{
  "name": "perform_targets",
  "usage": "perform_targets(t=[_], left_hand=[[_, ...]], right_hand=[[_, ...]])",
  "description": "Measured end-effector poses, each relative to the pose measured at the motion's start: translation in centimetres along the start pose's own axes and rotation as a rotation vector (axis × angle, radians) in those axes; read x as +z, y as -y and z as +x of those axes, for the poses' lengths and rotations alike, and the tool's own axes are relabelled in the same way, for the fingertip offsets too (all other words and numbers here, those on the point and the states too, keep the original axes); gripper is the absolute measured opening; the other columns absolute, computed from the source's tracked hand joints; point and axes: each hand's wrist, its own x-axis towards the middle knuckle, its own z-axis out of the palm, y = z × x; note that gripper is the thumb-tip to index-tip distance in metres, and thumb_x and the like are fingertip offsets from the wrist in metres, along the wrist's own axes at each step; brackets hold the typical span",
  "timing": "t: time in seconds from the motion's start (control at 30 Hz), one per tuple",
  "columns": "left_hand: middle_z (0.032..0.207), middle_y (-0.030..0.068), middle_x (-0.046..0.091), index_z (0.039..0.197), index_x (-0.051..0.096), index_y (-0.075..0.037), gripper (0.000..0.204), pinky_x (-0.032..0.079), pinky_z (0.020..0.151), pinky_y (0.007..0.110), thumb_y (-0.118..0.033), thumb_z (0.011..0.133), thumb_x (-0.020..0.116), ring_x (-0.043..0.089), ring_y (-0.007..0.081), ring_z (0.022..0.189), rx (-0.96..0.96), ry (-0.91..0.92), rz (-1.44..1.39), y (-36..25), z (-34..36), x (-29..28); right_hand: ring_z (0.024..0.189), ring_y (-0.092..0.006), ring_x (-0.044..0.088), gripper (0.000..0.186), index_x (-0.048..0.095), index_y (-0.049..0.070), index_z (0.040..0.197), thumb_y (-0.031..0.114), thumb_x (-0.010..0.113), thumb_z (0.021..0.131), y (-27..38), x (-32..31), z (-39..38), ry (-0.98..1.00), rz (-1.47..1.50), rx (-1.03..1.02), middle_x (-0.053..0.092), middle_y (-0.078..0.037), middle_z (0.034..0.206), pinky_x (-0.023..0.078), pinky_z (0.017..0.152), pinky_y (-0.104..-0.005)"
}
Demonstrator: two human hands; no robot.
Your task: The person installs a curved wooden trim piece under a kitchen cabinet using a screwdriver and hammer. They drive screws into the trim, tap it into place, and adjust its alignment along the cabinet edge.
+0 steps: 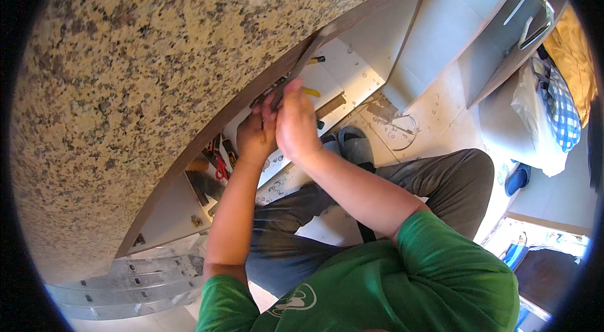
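Observation:
Both my hands are close together under the front edge of the granite countertop, above an open cabinet's white floor. My left hand is closed at the lower end of a narrow dark brown strip. Right beside it, my right hand closes around the same strip, thumb uppermost. The strip slants up and away to the right, toward the counter's underside; where its far end stops I cannot tell. My fingers partly hide the grip. Beyond my right hand, a yellow-handled tool lies on the cabinet floor.
Red-handled tools lie left of my left forearm. A brown block rests on the cabinet floor's front edge. Debris and a thin wire loop lie on the tiles. Bags and cloths hang at the right.

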Motion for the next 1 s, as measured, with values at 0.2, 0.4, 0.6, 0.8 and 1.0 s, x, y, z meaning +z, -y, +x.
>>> perform_targets(t=[0.2,0.4,0.6,0.8,1.0], left_hand=[[0.126,0.0195,0.062,0.132,0.057,-0.016,0.043,0.051,0.091,0.05,-0.04,0.096,0.054,0.061,0.0419,0.109,0.008,0.043,0.016,-1.7,3.1,0.8],[0.124,0.0205,0.063,0.134,0.056,-0.016,0.049,0.05,0.093,0.05,-0.048,0.098,0.046,0.061,0.0435,0.109,-0.147,0.157,-0.042,-3.1,2.7,-0.2],[0.12,0.0215,0.065,0.131,0.058,-0.015,0.05,0.052,0.089,0.05,-0.051,0.1,0.042,0.063,0.0437,0.103,-0.088,0.091,-0.023,-2.8,1.5,-0.6],[0.109,0.0259,0.066,0.12,0.06,-0.008,0.045,0.054,0.076,0.051,-0.046,0.098,0.05,0.067,0.0446,0.087,0.042,0.032,-0.009,-5.4,5.6,2.3],[0.095,0.0231,0.069,0.121,0.06,-0.005,0.042,0.055,0.067,0.05,-0.04,0.098,0.05,0.068,0.0424,0.077,0.035,0.02,-0.069,-2.2,1.3,2.8]], right_hand=[[0.071,-0.017,0.056,0.05,0.054,0.007,0.093,0.054,0.042,0.103,1.9,-1.0,2.7,-0.105,-0.224,-0.242,0.057,-0.006,0.079,0.045,0.064,-0.0329],[0.074,-0.0192,0.056,0.048,0.054,0.008,0.1,0.054,0.044,0.102,1.9,-0.4,1.9,-0.008,0.196,-0.101,0.056,-0.006,0.083,0.049,0.07,-0.0342],[0.077,-0.0185,0.057,0.044,0.054,0.009,0.102,0.052,0.045,0.102,1.9,-1.3,1.1,0.07,0.105,0.001,0.056,-0.006,0.085,0.051,0.07,-0.0379],[0.071,-0.0189,0.056,0.056,0.054,0.005,0.091,0.059,0.043,0.101,6.0,-1.3,4.4,-0.053,0.212,-0.131,0.056,-0.007,0.079,0.051,0.069,-0.0346],[0.073,-0.016,0.057,0.054,0.053,0.006,0.091,0.057,0.041,0.102,2.2,-2.4,1.3,0.084,0.038,-0.141,0.055,-0.006,0.078,0.046,0.063,-0.029]])
